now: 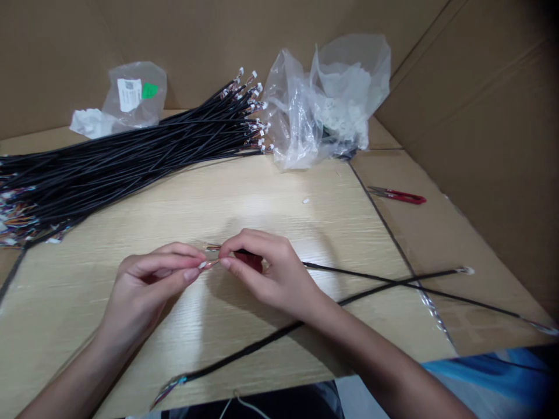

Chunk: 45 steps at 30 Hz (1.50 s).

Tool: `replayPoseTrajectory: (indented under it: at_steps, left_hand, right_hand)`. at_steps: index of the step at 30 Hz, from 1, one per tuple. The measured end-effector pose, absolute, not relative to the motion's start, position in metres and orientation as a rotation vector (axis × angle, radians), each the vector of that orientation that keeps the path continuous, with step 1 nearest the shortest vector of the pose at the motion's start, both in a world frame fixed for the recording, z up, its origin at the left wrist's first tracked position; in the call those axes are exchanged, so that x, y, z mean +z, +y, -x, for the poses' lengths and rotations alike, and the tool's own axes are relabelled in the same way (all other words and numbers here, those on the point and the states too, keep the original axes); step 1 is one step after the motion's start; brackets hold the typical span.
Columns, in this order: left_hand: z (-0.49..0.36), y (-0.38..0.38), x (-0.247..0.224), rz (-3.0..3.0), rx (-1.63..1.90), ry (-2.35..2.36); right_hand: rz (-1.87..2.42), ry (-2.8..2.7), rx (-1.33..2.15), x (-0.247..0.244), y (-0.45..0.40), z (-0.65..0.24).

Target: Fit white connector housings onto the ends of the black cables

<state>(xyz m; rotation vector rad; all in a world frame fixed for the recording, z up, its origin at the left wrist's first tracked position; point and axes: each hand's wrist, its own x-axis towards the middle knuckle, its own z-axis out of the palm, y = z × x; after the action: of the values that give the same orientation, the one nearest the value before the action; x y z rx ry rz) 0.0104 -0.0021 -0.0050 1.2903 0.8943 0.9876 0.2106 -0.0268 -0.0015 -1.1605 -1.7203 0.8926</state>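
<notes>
Near the middle of the table, my left hand (151,279) pinches a small white connector (202,265) between thumb and fingertips. Just to its right, my right hand (266,265) is closed on the thin coloured wires at the end of a black cable (340,269). The wires run between the two hands, and more wire ends show just above the fingertips. That cable passes behind my right hand and stretches to the lower right. A second black cable (262,344) crosses it and lies under my right forearm, its coloured wires fanned out at the lower left end.
A large bundle of black cables (131,154) lies at the back left. Behind it is a labelled plastic bag (140,96). Clear bags (345,93) with white pieces stand at the back. Red-handled snips (399,196) lie right, and a small white piece (305,201) lies mid-table. Cardboard walls surround the table.
</notes>
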Motion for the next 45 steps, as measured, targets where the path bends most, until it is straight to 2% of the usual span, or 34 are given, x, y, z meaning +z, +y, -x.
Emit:
replayPoseTrajectory:
  at_steps: [21,45]
  left_hand:
    - [-0.012,-0.01,-0.003,-2.047,1.283,0.859]
    - [-0.012,-0.005,-0.006,-2.13,1.303,0.72]
  right_hand:
    - [1.157,-1.722,1.03,0.005,-0.03,-0.21]
    - [1.134,-1.718,1.064,0.007,-0.032,-0.211]
